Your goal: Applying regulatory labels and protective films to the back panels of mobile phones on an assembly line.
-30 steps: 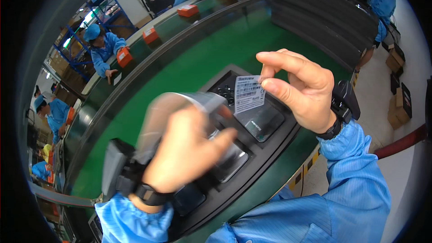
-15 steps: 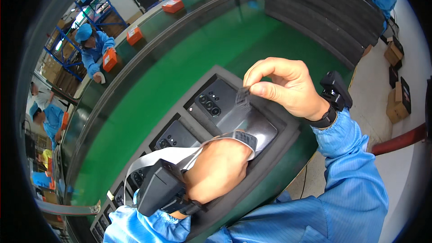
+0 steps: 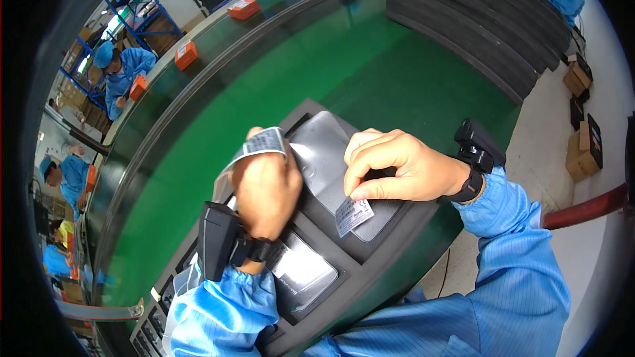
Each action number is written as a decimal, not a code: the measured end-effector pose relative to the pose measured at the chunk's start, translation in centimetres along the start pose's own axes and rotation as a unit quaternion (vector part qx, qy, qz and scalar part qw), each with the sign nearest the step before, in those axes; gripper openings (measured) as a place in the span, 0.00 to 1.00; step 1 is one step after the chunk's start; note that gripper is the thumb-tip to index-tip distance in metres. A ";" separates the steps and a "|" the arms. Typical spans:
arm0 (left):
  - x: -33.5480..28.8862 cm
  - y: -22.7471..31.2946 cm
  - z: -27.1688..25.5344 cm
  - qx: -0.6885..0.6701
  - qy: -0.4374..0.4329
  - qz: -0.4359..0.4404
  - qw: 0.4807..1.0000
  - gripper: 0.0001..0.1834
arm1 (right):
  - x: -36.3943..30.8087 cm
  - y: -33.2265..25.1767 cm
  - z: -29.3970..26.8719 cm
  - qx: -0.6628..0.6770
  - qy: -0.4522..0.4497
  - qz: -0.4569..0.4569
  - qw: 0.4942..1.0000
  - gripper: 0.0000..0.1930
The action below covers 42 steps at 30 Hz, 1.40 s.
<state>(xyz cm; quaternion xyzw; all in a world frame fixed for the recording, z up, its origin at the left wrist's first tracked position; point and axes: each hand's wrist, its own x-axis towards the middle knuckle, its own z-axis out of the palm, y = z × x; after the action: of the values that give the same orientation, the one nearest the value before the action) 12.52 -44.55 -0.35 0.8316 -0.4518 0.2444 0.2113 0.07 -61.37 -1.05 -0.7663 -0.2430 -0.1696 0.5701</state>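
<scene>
Smooth green belt (image 3: pixel 264 96); hands (image 3: pixel 420 168) at translucent film (image 3: pixel 323 158), rectangular label (image 3: pixel 354 215).

A blue metal rack (image 3: pixel 157 1) stands beyond orange rectangular boxes (image 3: pixel 244 8); brown cardboard boxes (image 3: pixel 577 158) rest on pale floor (image 3: pixel 544 137).

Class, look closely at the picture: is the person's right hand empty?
No, the right hand pinches a small printed label between its thumb and fingers.

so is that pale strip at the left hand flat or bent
Bent: the pale strip curves over the left hand, printed part on top, the rest dropping beside it.
</scene>
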 end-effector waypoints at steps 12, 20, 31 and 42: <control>1.2 -1.9 1.8 -0.185 -0.013 -0.152 0.971 0.05 | 1.0 3.2 -2.3 -0.225 -0.059 -0.032 0.972 0.06; 1.8 -2.7 2.5 -0.192 -0.013 -0.151 0.970 0.06 | 1.4 4.2 -2.8 -0.214 -0.056 -0.035 0.975 0.06; 2.4 -2.6 3.2 -0.190 -0.014 -0.152 0.970 0.06 | 1.7 4.8 -3.8 -0.205 -0.071 -0.036 0.976 0.07; 3.1 -2.3 3.6 -0.196 -0.009 -0.158 0.968 0.06 | 1.8 5.4 -4.5 -0.216 -0.078 -0.040 0.972 0.07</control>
<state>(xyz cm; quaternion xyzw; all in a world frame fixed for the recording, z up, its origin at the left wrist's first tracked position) 16.73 -47.47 -1.67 0.8369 -0.3555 0.1075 0.4021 4.70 -66.60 -3.04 -0.8719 -0.2747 -0.1807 0.3630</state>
